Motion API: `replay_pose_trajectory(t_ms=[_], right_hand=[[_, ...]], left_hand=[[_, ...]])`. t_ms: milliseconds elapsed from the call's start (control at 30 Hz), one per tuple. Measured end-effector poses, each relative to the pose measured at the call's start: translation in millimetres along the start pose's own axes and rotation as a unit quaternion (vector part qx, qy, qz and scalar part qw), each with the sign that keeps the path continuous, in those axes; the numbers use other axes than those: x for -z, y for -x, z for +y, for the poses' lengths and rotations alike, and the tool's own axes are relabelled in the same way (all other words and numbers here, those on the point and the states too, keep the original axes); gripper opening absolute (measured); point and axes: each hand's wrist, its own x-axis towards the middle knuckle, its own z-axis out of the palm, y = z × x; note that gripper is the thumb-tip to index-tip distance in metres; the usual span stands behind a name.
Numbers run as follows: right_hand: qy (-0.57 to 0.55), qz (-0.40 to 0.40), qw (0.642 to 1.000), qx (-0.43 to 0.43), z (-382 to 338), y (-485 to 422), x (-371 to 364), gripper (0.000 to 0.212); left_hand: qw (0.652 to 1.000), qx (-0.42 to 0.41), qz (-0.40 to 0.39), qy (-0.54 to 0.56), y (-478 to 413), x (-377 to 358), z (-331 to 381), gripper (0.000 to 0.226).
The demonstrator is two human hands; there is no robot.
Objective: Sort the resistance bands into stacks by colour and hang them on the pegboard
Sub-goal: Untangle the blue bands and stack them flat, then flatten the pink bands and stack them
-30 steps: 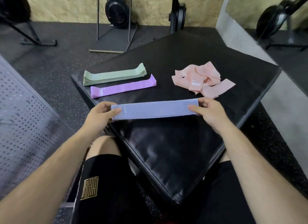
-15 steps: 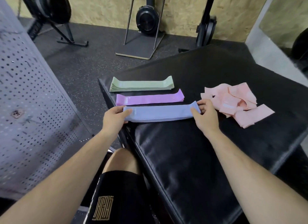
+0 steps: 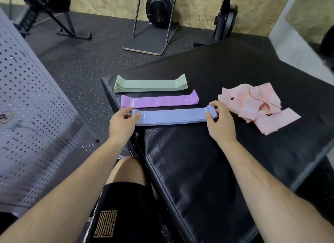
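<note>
A: Where is the blue band stack (image 3: 171, 117) recorded?

B: Flat on the black pad (image 3: 207, 170), near its 9 o'clock edge. It is gripped at both ends: the left hand (image 3: 122, 123) is closed on the 9 o'clock end, thumb on top, and the right hand (image 3: 219, 121) is pinched on the 3 o'clock end, which is curled upward.

A: The other stacks?

B: The purple stack (image 3: 160, 99) is noted just beyond the blue one, toward 12 o'clock, and the green stack (image 3: 151, 84) beyond that. All three are laid parallel.

A: And the pink bands (image 3: 258, 107)?

B: Left in a loose, unsorted heap at 3 o'clock of the right hand, close by it; contact cannot be judged.

A: Pegboard (image 3: 27, 107)?

B: Observed at 9 o'clock, grey, perforated, tilted; no bands are seen on it.
</note>
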Motion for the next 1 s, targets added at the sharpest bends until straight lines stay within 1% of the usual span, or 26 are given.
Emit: replay_pose_trajectory(t_ms=[67, 167, 233, 333, 400, 467, 667, 767, 833, 900, 1000], right_hand=[[0.029, 0.006, 1.0, -0.003, -2, 1, -1, 0.032], [0.105, 0.024, 0.994, 0.008, -2, 3, -4, 0.038], [0.144, 0.035, 0.989, 0.017, -2, 4, -5, 0.039], [0.173, 0.048, 0.983, 0.038, -2, 6, -5, 0.032], [0.179, 0.056, 0.981, 0.044, 0, 6, -6, 0.029], [0.186, 0.052, 0.98, 0.039, 3, 6, -8, 0.028], [0.194, 0.03, 0.98, 0.023, 6, 6, -9, 0.031], [0.198, 0.025, 0.98, 0.018, 2, 9, -8, 0.033], [0.209, 0.031, 0.977, 0.031, 1, 20, -8, 0.037], [0.225, 0.025, 0.973, 0.037, 0, 35, -4, 0.043], [0.231, 0.011, 0.973, 0.011, 1, 65, 4, 0.05]], left_hand=[[0.998, -0.037, 0.006, -0.048, 4, -1, 4, 0.029], [0.99, -0.078, 0.023, -0.114, 8, -5, 4, 0.036], [0.983, -0.082, 0.037, -0.161, 10, -9, 1, 0.045], [0.971, -0.068, 0.071, -0.217, 18, -17, -2, 0.056], [0.966, -0.084, 0.088, -0.23, 26, -22, -1, 0.058], [0.964, -0.105, 0.079, -0.232, 29, -24, -4, 0.055], [0.967, -0.094, 0.059, -0.229, 24, -23, -8, 0.055], [0.961, -0.099, 0.074, -0.249, 29, -22, -5, 0.056], [0.953, -0.132, 0.093, -0.257, 38, -24, -3, 0.056], [0.941, -0.184, 0.098, -0.265, 49, -32, -1, 0.052], [0.903, -0.308, 0.062, -0.292, 73, -58, 1, 0.045]])
